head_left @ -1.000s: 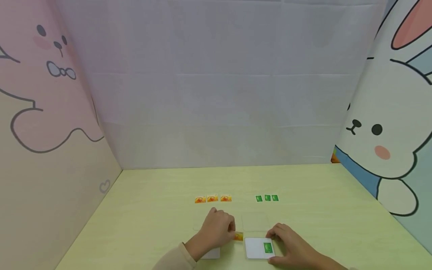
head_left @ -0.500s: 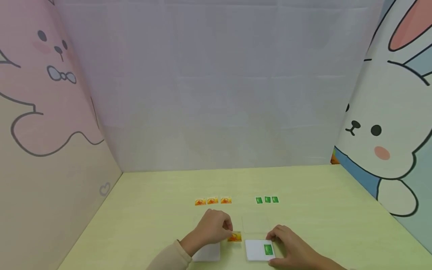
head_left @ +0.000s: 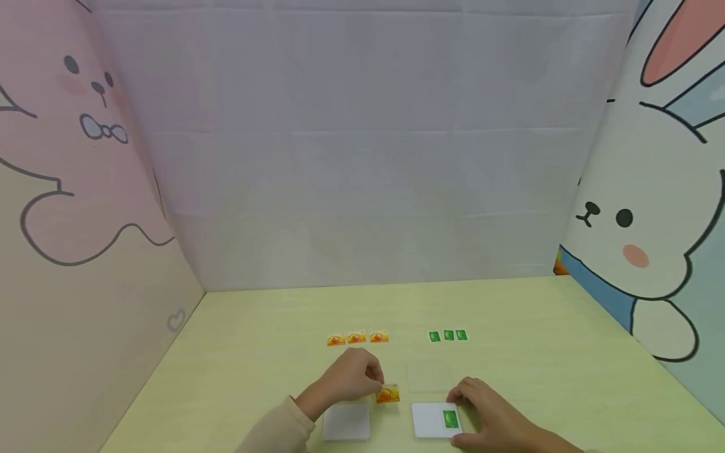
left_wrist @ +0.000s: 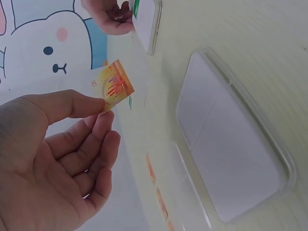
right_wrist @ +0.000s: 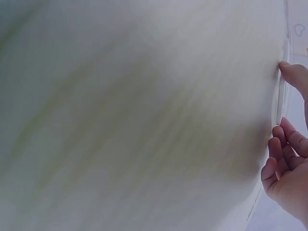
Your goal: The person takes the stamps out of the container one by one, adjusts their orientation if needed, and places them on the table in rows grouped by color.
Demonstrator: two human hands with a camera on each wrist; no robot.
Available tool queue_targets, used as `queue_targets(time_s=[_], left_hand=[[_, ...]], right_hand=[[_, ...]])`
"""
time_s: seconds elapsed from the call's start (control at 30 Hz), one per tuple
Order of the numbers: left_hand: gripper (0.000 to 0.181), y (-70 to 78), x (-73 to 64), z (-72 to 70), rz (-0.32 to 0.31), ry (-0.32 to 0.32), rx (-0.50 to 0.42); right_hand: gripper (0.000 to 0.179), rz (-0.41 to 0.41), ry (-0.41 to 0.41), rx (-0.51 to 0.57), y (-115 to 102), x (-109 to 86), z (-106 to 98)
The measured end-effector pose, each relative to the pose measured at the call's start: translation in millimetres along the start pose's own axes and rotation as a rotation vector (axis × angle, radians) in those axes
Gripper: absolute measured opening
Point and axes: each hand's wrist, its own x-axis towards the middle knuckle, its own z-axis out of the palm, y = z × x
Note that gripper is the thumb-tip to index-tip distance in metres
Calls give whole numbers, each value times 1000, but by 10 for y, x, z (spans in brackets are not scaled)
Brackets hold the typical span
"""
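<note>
My left hand (head_left: pixel 352 375) pinches a small orange-and-yellow packet (head_left: pixel 387 394) with a serrated edge between thumb and index finger. It is raised over the table, near the back right corner of a shallow white case (head_left: pixel 346 422) with a clear rim. In the left wrist view the packet (left_wrist: pixel 114 87) stands out from the fingertips, and the bare white case (left_wrist: pixel 231 139) lies to the right. A second white case (head_left: pixel 427 419) carries a green piece (head_left: pixel 450 419) on its right half. My right hand (head_left: pixel 491 415) grips this case's right side, thumb at the near corner, fingers at the far one.
Three orange pieces (head_left: pixel 357 337) lie in a row farther back on the pale green table (head_left: pixel 255 352). To their right are three small green pieces (head_left: pixel 449 335). A clear, flat panel (head_left: pixel 428 377) lies behind the right case. Cartoon-printed walls stand at both sides.
My left hand has carried the orange packet left and turned it, so its printed face shows more and the left case is uncovered. My right hand stays at its case.
</note>
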Motion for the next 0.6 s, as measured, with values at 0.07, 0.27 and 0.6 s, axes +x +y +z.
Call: queue_targets(time_s=[0.07,0.27,0.6], left_hand=[[10,-9,-1,-13,1,0,-12],[10,-32,-3,-53,8,6,-13],[8,-70,-13,-129,7,-3,9]], right_hand=[[50,-9,6,-1,2,2,2],[50,-4,-4,14,3,10,1],[51,13,-2,0,8,-4,16]])
